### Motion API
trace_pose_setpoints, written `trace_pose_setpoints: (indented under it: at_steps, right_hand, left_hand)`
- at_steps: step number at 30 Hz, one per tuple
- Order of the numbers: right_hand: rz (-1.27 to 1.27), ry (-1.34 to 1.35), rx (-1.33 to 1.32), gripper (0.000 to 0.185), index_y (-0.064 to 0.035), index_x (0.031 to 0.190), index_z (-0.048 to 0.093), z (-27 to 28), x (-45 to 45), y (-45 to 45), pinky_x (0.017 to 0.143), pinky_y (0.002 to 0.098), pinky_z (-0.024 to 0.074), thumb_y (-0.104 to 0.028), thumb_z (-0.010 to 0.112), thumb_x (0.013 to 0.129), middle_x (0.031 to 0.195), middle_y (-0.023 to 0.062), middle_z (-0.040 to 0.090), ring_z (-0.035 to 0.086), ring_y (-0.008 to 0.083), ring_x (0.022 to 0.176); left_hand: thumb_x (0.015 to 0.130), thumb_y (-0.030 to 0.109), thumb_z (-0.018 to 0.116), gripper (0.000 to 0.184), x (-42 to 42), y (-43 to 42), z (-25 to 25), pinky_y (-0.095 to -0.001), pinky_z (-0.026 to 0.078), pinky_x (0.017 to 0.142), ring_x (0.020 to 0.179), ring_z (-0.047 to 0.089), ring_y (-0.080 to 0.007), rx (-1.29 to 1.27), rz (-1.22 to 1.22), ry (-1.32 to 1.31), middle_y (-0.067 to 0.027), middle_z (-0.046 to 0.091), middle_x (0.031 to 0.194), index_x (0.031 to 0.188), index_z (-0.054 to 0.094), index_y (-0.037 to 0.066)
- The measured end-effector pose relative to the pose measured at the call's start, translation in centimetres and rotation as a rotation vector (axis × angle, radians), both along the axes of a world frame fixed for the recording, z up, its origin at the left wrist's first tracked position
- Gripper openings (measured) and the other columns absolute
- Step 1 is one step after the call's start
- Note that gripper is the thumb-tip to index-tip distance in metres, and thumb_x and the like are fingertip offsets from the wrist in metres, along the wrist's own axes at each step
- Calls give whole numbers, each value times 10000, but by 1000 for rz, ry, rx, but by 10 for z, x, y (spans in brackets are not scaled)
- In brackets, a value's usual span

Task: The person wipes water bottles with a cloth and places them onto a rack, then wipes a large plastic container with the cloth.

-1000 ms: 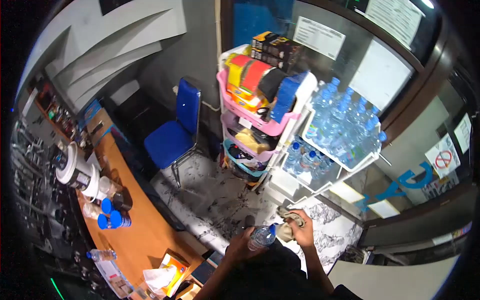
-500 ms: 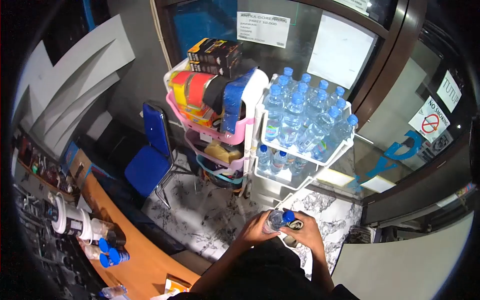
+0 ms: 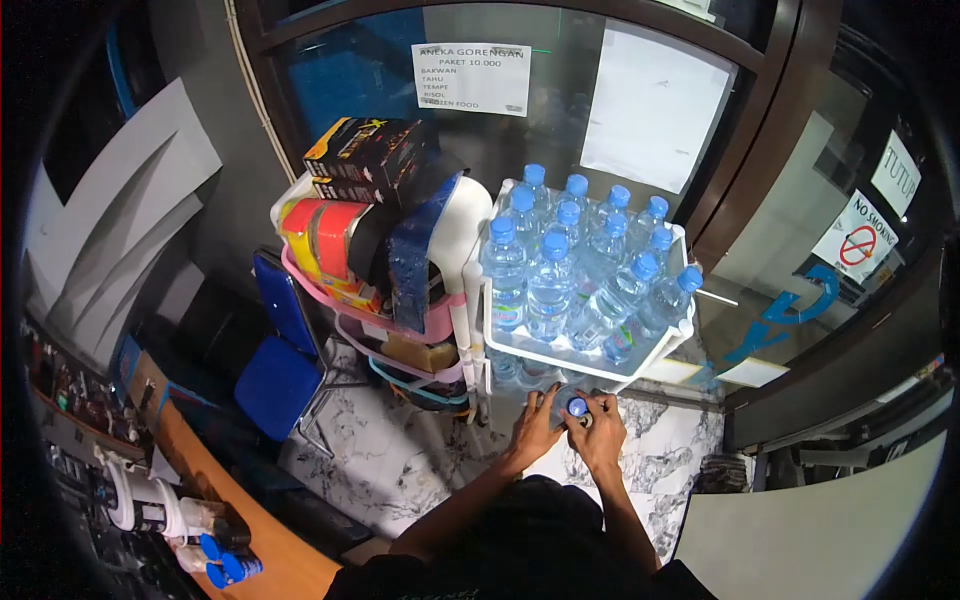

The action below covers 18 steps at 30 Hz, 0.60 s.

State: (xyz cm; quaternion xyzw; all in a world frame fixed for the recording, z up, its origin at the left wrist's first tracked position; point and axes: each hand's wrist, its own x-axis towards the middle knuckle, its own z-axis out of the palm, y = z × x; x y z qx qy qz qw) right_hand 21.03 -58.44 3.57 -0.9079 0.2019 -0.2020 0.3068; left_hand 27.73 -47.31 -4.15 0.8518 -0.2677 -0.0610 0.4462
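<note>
At the lower tier of a white rack (image 3: 560,362), my two hands are around a clear plastic water bottle with a dark blue cap (image 3: 577,406). My right hand (image 3: 598,435) grips it near the cap, fingers curled. On its left side, my left hand (image 3: 537,432) has bent fingers against the bottle's body, which is largely hidden. Behind my fingertips, more bottles show dimly on the lower tier. Just above, the rack's top tray holds several upright water bottles (image 3: 549,285) with light blue caps.
Left of the rack stands a pink-edged cart (image 3: 440,325) loaded with packets and black boxes (image 3: 365,155). A blue chair (image 3: 280,385) is farther left, beyond an orange counter (image 3: 290,560) with blue-lidded containers (image 3: 232,568). A glass door (image 3: 790,270) is at right.
Both hands have moved forward and up with the bottle, from in front of my body to the rack's lower tier. The camera view has shifted, bringing the rack nearer.
</note>
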Motion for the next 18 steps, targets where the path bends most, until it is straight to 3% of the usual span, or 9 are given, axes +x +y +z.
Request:
trace_pose_setpoints:
  at_steps: [2, 4, 7, 9, 13, 14, 18]
  right_hand:
    - [28, -45, -122, 388, -112, 1050, 681, -16, 18, -10, 687, 389, 502, -272, 764, 707, 910, 113, 569, 606, 308, 792]
    - [52, -37, -197, 381, -102, 1053, 664, -41, 34, -21, 687, 422, 502, -293, 742, 732, 933, 151, 594, 610, 349, 810]
    - [30, 119, -168, 380, -77, 1035, 653, -65, 55, -29, 686, 449, 496, -319, 724, 751, 929, 196, 611, 610, 373, 812]
    - [55, 186, -67, 399, -45, 1012, 639, -91, 69, -37, 674, 478, 480, -354, 704, 768, 878, 223, 623, 606, 393, 820]
    - [84, 63, -189, 335, -45, 994, 642, -127, 90, -49, 730, 472, 462, -325, 649, 810, 887, 206, 636, 602, 398, 823]
    - [101, 18, -216, 314, -43, 990, 644, -130, 94, -51, 751, 470, 456, -308, 637, 821, 911, 208, 636, 601, 398, 832]
    - [204, -56, -171, 259, -52, 892, 665, -151, 105, -71, 674, 477, 436, -294, 586, 842, 801, 179, 634, 591, 390, 759]
  left_hand:
    - [766, 163, 687, 775, 13, -21, -54, -431, 475, 844, 1051, 550, -377, -209, 6, 210, -233, 523, 1161, 1419, 275, 96]
    - [827, 114, 647, 770, 30, -30, -85, -305, 486, 787, 992, 570, -181, -191, -35, 613, -149, 528, 1184, 1430, 177, 19]
    - [901, 76, 534, 634, 39, -48, -137, -287, 478, 776, 957, 572, -160, -318, 80, 702, -111, 552, 1130, 1432, 189, 36]
    - [913, 128, 486, 562, 42, -56, -169, -312, 450, 846, 1009, 549, -184, -576, 87, 834, -113, 549, 1147, 1402, 238, 7]
    - [944, 136, 409, 403, 49, -50, -156, -285, 422, 856, 998, 521, -143, -1024, -140, 993, -57, 530, 1104, 1326, 365, 13]
    - [956, 147, 410, 318, 49, -55, -143, -259, 427, 806, 957, 519, -113, -1101, -149, 975, -30, 523, 1057, 1256, 447, 46]
    - [970, 179, 417, 277, 56, -65, -123, -275, 452, 761, 926, 536, -117, -1017, 57, 1108, -18, 533, 1062, 1218, 478, 73]
